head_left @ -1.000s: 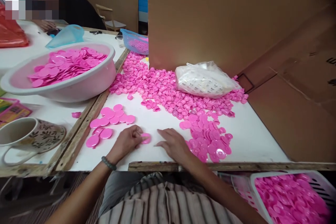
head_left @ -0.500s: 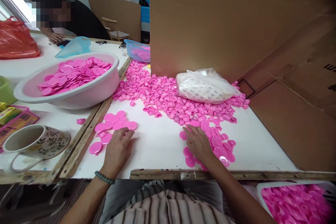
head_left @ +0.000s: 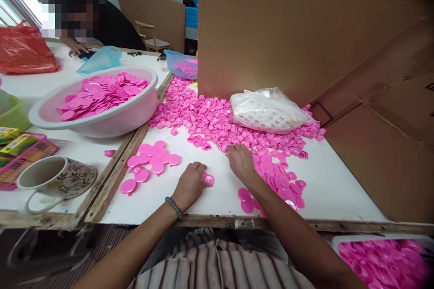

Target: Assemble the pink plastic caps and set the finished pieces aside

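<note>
My left hand [head_left: 190, 184], with a beaded bracelet on its wrist, is closed on a round pink plastic disc [head_left: 209, 179] just above the white tabletop. At the near edge of a heap of small pink plastic cups [head_left: 210, 117], my right hand [head_left: 241, 162] has its fingers curled down and together; what lies under the fingertips is hidden. Flat pink discs [head_left: 156, 158] lie in a loose group left of my left hand. More pink discs [head_left: 276, 180] spread beside and under my right forearm.
A pale basin [head_left: 145, 113] full of pink discs stands at left, near a patterned mug [head_left: 77, 178]. A clear plastic bag [head_left: 267, 110] rests on the heap, before a cardboard wall [head_left: 271, 31]. Wooden strips [head_left: 111, 180] edge the table. Across it, a person in black [head_left: 115, 22] leans over.
My left hand has moved right from the left disc group and now has a pink disc in it. My right hand has shifted left and away from me, from the right discs to the cup heap.
</note>
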Demonstrator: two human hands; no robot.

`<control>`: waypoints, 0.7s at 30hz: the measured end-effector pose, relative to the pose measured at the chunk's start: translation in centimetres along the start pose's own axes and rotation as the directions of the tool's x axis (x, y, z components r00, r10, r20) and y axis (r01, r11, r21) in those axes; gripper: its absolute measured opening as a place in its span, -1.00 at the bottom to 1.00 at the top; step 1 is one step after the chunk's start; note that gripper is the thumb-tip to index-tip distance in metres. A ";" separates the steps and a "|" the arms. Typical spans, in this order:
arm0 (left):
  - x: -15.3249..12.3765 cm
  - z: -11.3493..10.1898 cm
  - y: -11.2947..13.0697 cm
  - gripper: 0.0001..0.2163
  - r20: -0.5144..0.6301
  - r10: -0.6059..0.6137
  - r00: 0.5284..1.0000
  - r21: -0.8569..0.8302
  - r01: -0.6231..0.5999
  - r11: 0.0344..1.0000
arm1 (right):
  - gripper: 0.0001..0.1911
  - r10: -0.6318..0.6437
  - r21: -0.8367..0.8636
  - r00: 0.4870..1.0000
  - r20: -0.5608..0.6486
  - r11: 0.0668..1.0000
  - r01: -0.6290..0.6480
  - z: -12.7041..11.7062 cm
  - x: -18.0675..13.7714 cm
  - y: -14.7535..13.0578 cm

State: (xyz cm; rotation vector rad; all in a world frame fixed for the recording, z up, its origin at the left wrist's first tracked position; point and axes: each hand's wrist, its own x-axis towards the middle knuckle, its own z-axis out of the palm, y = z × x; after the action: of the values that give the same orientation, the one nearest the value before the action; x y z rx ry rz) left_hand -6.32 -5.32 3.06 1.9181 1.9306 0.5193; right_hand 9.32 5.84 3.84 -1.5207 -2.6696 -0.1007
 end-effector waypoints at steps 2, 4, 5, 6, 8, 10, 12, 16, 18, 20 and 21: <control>0.1 -0.2 0.0 -0.69 0.026 -0.031 0.999 0.013 0.031 0.999 | -0.76 -0.018 -0.002 0.999 0.043 1.000 0.018 0.4 0.3 0.1; -0.1 -0.5 -0.2 -0.70 0.031 -0.064 0.997 0.016 0.064 0.998 | -0.75 -0.020 0.029 0.998 0.061 0.999 0.018 0.8 -0.2 0.0; -0.2 -0.6 -0.3 -0.71 0.030 -0.078 0.997 0.016 0.077 0.997 | -0.76 -0.023 0.049 0.998 0.063 0.999 0.020 0.9 -0.5 -0.1; -0.3 -0.6 -0.4 -0.74 0.028 -0.088 0.996 0.013 0.087 0.996 | -0.78 -0.039 0.073 0.997 0.063 0.997 0.034 0.9 -0.8 -0.2; -0.4 -0.5 -0.6 -0.81 0.026 -0.103 0.994 -0.016 0.104 0.995 | -0.81 -0.083 0.142 0.994 0.065 0.987 0.073 0.9 -1.4 -0.2; -0.3 -0.2 -0.9 -0.87 0.015 -0.118 0.993 -0.070 0.119 0.990 | -0.83 -0.109 0.228 0.992 0.069 0.969 0.090 0.9 -1.8 0.0; 0.1 0.1 -1.2 -0.90 0.007 -0.142 0.990 -0.143 0.142 0.980 | -0.84 -0.109 0.311 0.992 0.065 0.947 0.084 1.0 -2.2 0.4; 0.5 0.2 -1.8 -0.89 0.037 -0.208 0.977 -0.347 0.208 0.915 | -0.85 -0.077 0.457 0.997 -0.005 0.887 0.071 1.0 -3.4 1.1; 0.4 -0.1 -1.9 -0.89 0.010 -0.249 0.969 -0.415 0.230 0.880 | -0.87 -0.027 0.519 0.997 -0.069 0.853 0.059 0.9 -4.3 1.1; 0.0 -0.4 -1.9 -0.89 -0.083 -0.245 0.966 -0.401 0.192 0.896 | -0.91 0.016 0.560 0.991 -0.130 0.826 0.060 0.8 -5.1 0.7; -0.2 -0.6 -1.8 -0.90 -0.142 -0.203 0.969 -0.357 0.141 0.923 | -0.92 0.020 0.568 0.988 -0.152 0.820 0.071 0.8 -5.5 0.4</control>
State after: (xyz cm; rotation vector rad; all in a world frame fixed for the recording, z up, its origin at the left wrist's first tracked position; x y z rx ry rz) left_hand -8.20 -5.56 2.66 1.5095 1.9365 0.9331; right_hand 12.46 1.42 2.59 -1.2168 -2.2906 0.5211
